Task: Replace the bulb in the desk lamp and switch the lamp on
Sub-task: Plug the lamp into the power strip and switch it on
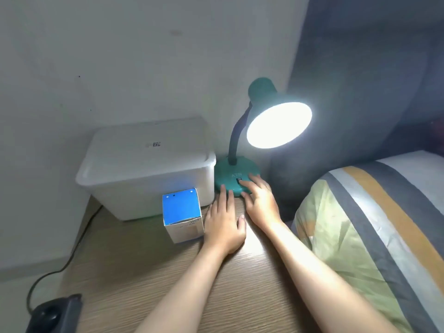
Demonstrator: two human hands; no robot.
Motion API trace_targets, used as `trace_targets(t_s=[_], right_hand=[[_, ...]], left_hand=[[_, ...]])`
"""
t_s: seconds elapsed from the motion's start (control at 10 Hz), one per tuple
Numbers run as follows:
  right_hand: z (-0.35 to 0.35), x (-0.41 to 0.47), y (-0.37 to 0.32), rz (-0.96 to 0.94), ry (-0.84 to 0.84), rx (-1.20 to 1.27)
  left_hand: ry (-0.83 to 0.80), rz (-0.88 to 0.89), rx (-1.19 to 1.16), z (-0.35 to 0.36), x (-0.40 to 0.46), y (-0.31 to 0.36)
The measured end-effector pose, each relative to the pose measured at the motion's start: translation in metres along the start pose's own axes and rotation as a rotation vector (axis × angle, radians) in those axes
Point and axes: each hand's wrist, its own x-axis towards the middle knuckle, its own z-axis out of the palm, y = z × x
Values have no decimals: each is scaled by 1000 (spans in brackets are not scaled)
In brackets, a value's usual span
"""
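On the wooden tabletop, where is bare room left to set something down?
Bare wood lies near the camera, between the forearms and toward the power strip. It is crowded at the back: white bin, blue-topped box, lamp base, both hands.

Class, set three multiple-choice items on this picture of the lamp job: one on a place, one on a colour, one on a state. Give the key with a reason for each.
1. Where does the blue-topped box stand?
A. in front of the white bin
B. on the bed
C. behind the lamp

2. What colour is the lamp base?
A. red
B. teal green
C. yellow

3. What state is the lamp shade in?
A. dark
B. lying on the table
C. lit

Key: 1 A, the box sits on the table before the bin. 2 B, base and shade are teal. 3 C, the shade glows white while the right hand rests on the base and the left hand lies flat beside it.
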Motion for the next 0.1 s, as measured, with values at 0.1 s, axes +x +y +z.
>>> trace_targets(t_s=[0.1], right_hand=[[3, -3, 3, -15, 46, 15]], left_hand=[[-7, -12, 36, 5, 1, -2]])
